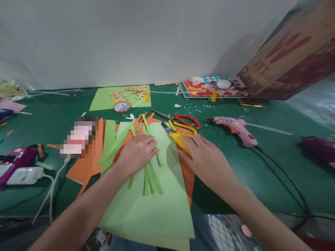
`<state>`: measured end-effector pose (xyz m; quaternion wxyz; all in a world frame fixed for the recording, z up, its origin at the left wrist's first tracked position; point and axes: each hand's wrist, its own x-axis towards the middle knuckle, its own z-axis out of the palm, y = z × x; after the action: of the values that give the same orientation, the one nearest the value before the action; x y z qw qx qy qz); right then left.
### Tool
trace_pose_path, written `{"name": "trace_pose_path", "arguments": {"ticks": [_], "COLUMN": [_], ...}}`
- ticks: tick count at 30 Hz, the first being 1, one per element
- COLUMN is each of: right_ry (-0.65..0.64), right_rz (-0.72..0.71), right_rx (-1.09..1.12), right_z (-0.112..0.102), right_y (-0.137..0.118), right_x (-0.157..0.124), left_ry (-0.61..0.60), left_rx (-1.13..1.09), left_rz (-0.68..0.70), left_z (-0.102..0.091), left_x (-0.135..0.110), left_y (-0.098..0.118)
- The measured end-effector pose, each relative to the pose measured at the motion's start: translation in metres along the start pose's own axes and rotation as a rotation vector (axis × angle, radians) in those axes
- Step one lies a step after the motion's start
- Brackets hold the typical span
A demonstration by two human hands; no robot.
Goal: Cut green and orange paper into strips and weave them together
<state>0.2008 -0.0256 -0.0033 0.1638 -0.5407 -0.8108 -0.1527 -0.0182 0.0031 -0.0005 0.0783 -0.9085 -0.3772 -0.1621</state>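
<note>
Head view, near to far: a light green sheet (154, 209) overhangs the table edge toward the person. On it the left hand (137, 153) lies flat, fingers closed over a bundle of green strips (151, 177), pinning them rather than gripping. The right hand (205, 158) rests open on the sheet's right edge, holding nothing, touching the yellow scissors (179, 137). Pressing evenly should keep the strips aligned. Beyond lie red scissors (183, 120) and a pink glue gun (235, 129).
</note>
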Motion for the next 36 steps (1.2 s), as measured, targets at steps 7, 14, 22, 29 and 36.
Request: {"name": "trace_pose_path", "arguments": {"ticks": [7, 14, 22, 29, 36], "right_ry": [0.079, 0.081, 0.025, -0.017, -0.055], "right_rz": [0.005, 0.077, -0.039, -0.232, -0.242], "right_rx": [0.153, 0.308, 0.448, 0.432, 0.398], "right_z": [0.003, -0.009, -0.034, -0.040, -0.035], "right_y": [0.009, 0.033, 0.039, 0.027, 0.022], "right_x": [-0.009, -0.048, -0.070, -0.065, -0.064], "left_ry": [-0.080, -0.170, -0.039, -0.057, -0.030], "left_rx": [-0.079, -0.077, -0.036, 0.018, -0.001], "left_rz": [-0.035, -0.054, 0.060, 0.121, 0.123], "left_z": [0.000, -0.002, -0.006, -0.007, -0.003], "left_x": [-0.003, -0.003, -0.001, -0.005, -0.003], "left_y": [0.001, 0.001, 0.007, 0.006, 0.006]}}
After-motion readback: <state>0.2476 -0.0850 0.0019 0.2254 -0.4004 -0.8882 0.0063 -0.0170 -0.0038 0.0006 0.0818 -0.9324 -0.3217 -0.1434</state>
